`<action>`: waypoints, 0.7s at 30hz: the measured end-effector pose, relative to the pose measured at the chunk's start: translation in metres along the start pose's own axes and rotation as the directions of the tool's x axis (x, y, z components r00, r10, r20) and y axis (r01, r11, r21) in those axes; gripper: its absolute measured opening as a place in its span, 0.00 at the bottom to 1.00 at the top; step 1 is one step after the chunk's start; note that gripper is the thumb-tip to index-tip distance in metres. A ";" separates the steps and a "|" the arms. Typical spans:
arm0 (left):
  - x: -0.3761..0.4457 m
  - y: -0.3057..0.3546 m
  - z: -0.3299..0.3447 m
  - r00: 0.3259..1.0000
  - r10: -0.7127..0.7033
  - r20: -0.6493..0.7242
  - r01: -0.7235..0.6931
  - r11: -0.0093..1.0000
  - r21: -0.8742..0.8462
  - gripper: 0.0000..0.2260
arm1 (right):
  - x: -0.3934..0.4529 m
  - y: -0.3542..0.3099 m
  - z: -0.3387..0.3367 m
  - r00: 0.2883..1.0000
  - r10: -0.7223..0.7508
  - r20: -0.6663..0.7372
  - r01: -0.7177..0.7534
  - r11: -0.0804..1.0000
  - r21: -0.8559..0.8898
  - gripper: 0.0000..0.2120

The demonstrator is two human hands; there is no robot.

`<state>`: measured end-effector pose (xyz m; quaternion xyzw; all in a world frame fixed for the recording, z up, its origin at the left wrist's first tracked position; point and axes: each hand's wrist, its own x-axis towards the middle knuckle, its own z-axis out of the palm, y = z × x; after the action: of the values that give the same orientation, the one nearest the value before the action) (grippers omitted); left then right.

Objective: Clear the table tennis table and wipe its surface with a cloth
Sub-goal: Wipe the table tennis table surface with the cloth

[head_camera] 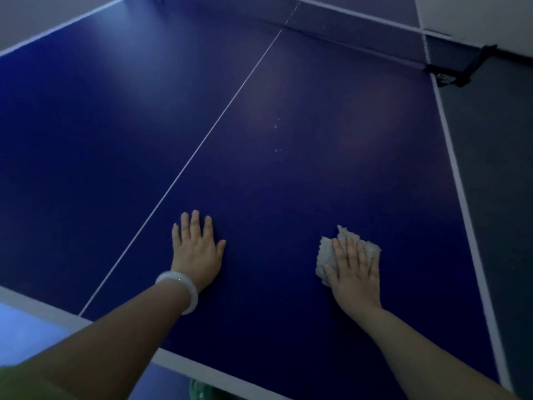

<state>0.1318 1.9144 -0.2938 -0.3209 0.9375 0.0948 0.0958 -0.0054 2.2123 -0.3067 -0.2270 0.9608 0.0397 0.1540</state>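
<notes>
The blue table tennis table fills the view, with a white centre line running from near left toward the net. My left hand rests flat on the surface with fingers straight, a pale bangle on its wrist. My right hand presses flat on a crumpled whitish cloth that lies on the table near the right side. A few small white specks dot the surface farther ahead.
The net crosses the far end, held by a black clamp post at the right edge. Grey floor lies beyond the right sideline. A green object shows just below the near edge.
</notes>
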 end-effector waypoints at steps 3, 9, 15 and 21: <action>-0.057 0.069 0.016 0.988 0.144 -0.063 -0.148 0.988 -0.050 0.30 | -0.023 0.015 0.005 0.993 -0.113 -0.031 0.113 0.994 -0.001 0.32; -0.141 0.205 0.067 0.994 0.077 -0.078 -0.082 0.995 -0.062 0.33 | -0.099 0.119 0.030 0.974 -0.210 -0.084 0.210 0.978 -0.014 0.31; -0.141 0.228 0.082 0.990 -0.032 -0.135 0.028 0.999 -0.031 0.35 | -0.110 0.222 0.032 0.972 -0.207 -0.109 0.206 0.978 -0.025 0.31; -0.141 0.229 0.086 0.987 -0.053 -0.153 0.046 0.998 -0.048 0.34 | -0.066 0.195 0.022 0.983 -0.056 -0.173 0.061 0.998 0.029 0.32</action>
<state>0.1095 2.1949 -0.3161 -0.3526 0.9314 0.0881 0.0181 -0.0306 2.4176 -0.3052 -0.2550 0.9640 -0.0010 0.0754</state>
